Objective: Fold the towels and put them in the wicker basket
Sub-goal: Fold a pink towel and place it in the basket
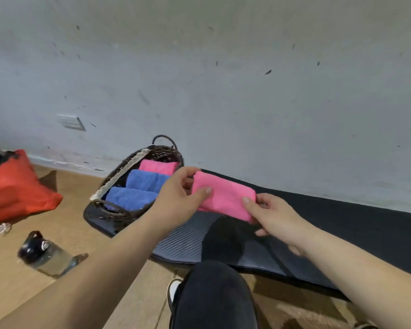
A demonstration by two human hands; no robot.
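- The folded pink towel (223, 198) is held in the air above the black mat (342, 224), just right of the wicker basket (164, 151) and not yet in it.
- The left hand (178, 193) pinches the towel's left end: the thumb lies on top and the curled fingers go round its far edge.
- The right hand (271, 217) pinches the towel's right end, thumb on top and fingers tucked beneath.
- The basket sits at about 9 o'clock from the held towel. It is dark brown and oval, has a loop handle at each end, and carries a pale strip along its left rim.
- It seems to rest on the left end of the mat, though the left forearm hides that edge.
- Three rolled towels lie side by side in the basket: a pink roll (158, 166) at the far end, a blue roll (147, 180) touching it, and a second blue roll (131, 198) nearest the person.
- A red bag (17, 188) lies on the wooden floor (10, 281), well apart from the basket at its 9 o'clock.
- A clear water bottle (45, 255) with a black cap lies on its side at the basket's 7 o'clock.
- At 6 o'clock from the held towel are a knee in black trousers (214, 295) and part of a shoe (173, 288).
- A scuffed grey wall (223, 67) runs behind the mat and bears a pale switch plate (71, 122) at the basket's 11 o'clock.
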